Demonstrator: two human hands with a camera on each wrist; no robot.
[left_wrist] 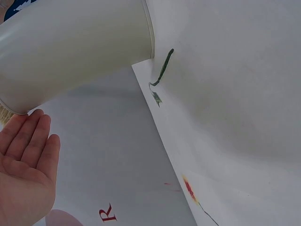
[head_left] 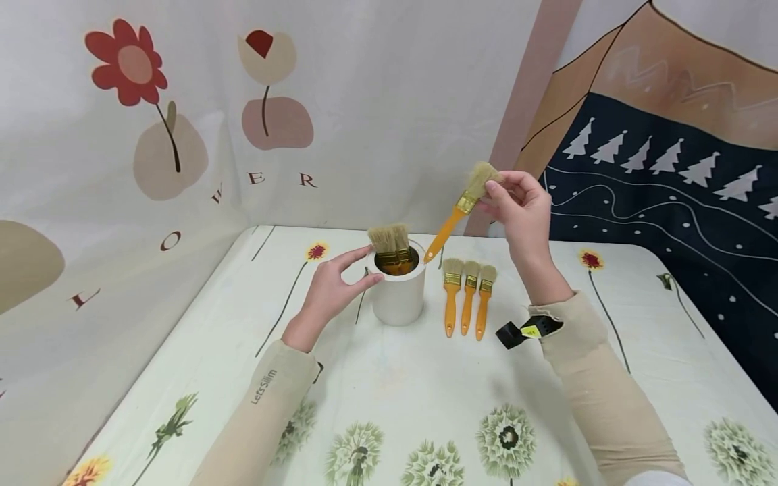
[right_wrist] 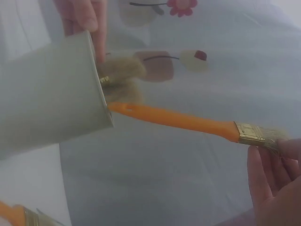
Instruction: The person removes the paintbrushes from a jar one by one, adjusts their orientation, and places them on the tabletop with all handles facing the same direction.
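A white cylindrical container [head_left: 398, 300] stands upright on the table with paintbrushes [head_left: 392, 241] in it, bristles up. My left hand [head_left: 331, 287] touches its rim, thumb in front and fingers at the far left side; in the left wrist view those fingers [left_wrist: 28, 141] look straight. My right hand [head_left: 519, 206] pinches another paintbrush [head_left: 450, 229] by its bristles, its orange handle slanting down to the left. The handle's end is at the container's rim, as the right wrist view shows. Three paintbrushes [head_left: 469, 297] lie side by side right of the container.
The table [head_left: 389, 378] has a flower-printed cover. Behind it hangs a printed cloth [head_left: 377, 135] with flowers and letters, and a dark cloth [head_left: 656, 209] with trees at the right. A black wrist device [head_left: 525, 332] sits on the right sleeve.
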